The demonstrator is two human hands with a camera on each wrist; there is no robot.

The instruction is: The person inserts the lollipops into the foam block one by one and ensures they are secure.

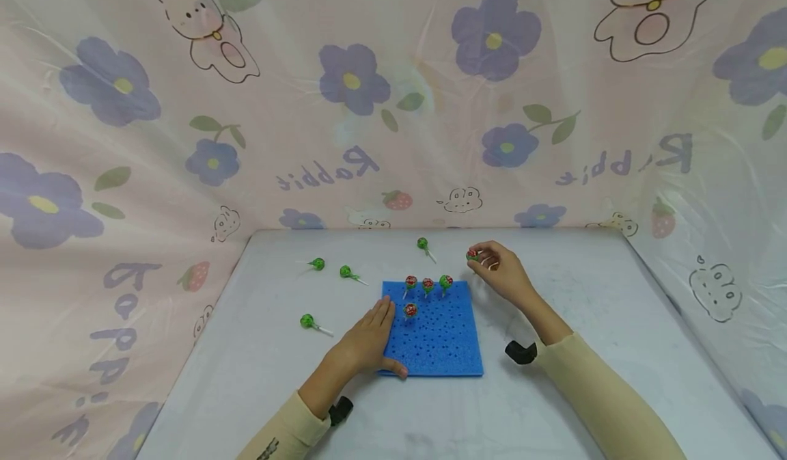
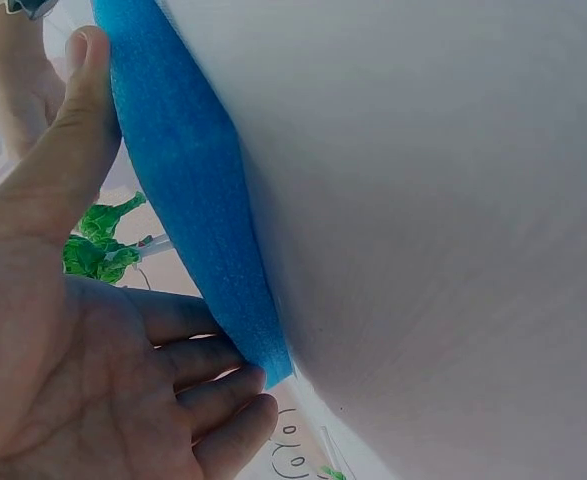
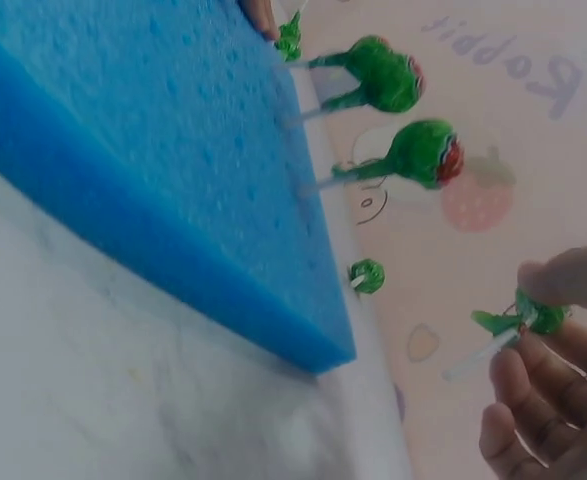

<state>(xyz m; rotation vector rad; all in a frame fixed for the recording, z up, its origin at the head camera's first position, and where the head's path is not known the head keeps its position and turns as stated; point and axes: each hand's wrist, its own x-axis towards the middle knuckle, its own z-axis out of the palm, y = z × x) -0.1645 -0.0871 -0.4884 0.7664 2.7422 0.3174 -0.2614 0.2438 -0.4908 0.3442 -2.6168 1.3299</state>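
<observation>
A blue foam block (image 1: 439, 350) dotted with small holes lies flat on the table. My left hand (image 1: 367, 340) rests along its left side, fingers fairly straight and thumb at the near left corner. Past the block's far right corner, my right hand (image 1: 505, 275) pinches a lollipop (image 3: 543, 314) in a green and red wrapper by its head, between thumb and fingers. In the right wrist view the white stick of that lollipop points away from the fingers, apart from the block. Several lollipops stand stick-down in the foam: three in the far row, including one at its right (image 1: 446, 281), and one nearer (image 1: 410, 310).
Loose green lollipops lie on the white table (image 1: 553, 405): one behind the block (image 1: 422, 243), and others to the left, such as the nearest one (image 1: 307, 321). A patterned curtain (image 1: 418, 139) hangs along the back and sides.
</observation>
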